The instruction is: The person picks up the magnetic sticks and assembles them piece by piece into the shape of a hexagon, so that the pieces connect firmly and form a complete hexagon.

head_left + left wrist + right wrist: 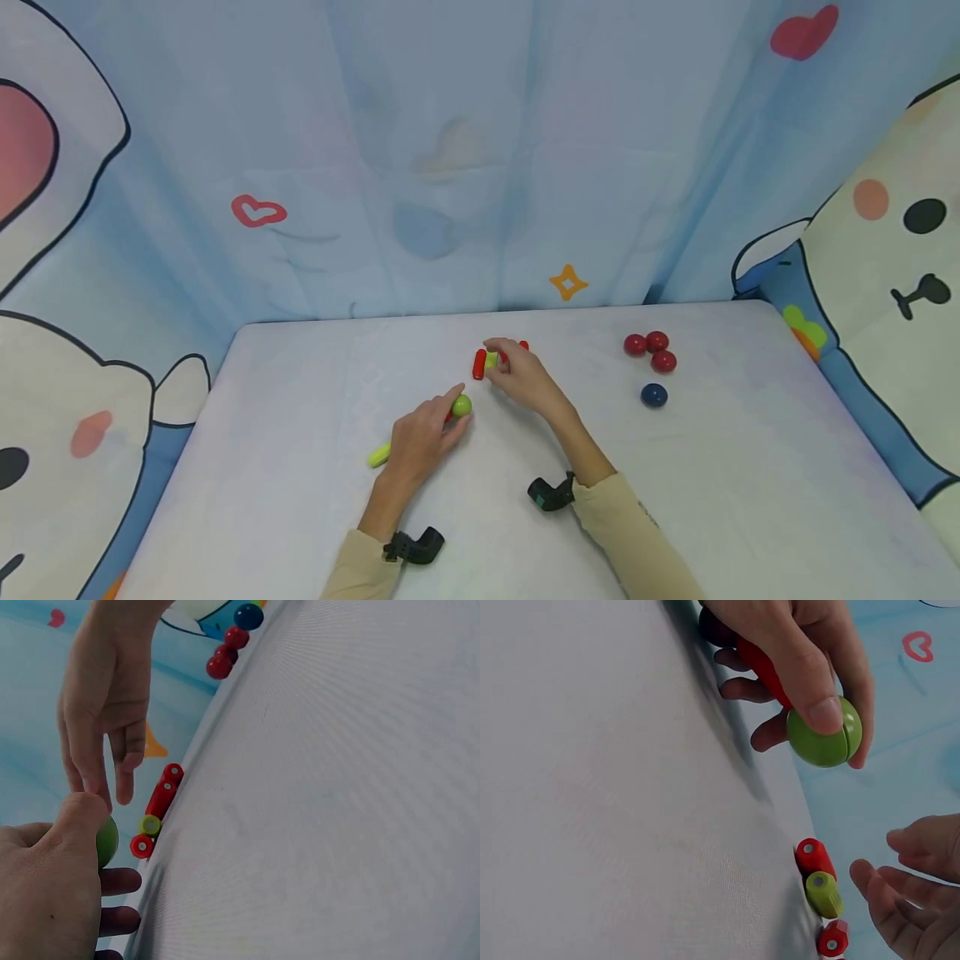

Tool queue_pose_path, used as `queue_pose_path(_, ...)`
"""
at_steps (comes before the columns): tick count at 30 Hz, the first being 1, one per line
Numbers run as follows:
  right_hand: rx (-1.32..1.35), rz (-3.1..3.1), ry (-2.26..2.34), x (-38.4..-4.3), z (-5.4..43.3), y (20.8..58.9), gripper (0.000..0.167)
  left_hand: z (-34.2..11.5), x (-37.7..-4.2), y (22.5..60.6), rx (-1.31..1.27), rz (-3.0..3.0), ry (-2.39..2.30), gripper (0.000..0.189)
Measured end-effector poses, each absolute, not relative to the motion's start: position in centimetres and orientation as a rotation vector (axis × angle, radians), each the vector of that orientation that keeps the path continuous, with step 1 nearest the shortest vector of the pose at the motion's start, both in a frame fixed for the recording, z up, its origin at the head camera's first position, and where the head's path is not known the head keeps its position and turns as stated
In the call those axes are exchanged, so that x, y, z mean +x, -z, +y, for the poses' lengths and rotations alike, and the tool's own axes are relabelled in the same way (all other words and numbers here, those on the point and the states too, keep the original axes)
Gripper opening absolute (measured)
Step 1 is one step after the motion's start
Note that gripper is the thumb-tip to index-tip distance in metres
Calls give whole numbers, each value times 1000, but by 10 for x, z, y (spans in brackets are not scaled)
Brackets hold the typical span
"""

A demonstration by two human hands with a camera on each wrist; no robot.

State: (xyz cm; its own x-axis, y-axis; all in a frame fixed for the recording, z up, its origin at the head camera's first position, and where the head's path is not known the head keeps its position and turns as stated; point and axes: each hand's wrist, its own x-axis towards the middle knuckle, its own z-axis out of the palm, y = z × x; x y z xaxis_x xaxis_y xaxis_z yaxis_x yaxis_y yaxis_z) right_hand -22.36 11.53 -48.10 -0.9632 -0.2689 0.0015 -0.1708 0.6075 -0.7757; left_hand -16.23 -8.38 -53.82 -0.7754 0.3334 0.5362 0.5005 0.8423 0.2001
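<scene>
My left hand [427, 433] pinches a green ball [814, 742] between thumb and fingers. A red rod [761, 671] runs from that ball back under the palm, toward a dark red ball [714, 628] partly hidden by the hand. Beyond it, my right hand [525, 379] hovers over a small row of short rods, its fingers loosely bent with nothing visible between them. A red rod [479, 364] and a yellow-green rod [825, 895] lie side by side there; another red rod [161, 796] is partly covered by the right hand in the head view.
Three red balls [657, 341] cluster at the back right of the white table [720, 500], with a dark blue ball [654, 395] just in front. A yellow-green rod [379, 455] shows left of the left hand. A blue patterned curtain [420, 167] hangs behind.
</scene>
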Motion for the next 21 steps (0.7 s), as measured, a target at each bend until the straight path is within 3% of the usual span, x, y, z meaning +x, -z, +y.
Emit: queue_pose_path(21,-467,2858,698,-220,104,477,27,-85,-163,538,-622,-2551,457,42)
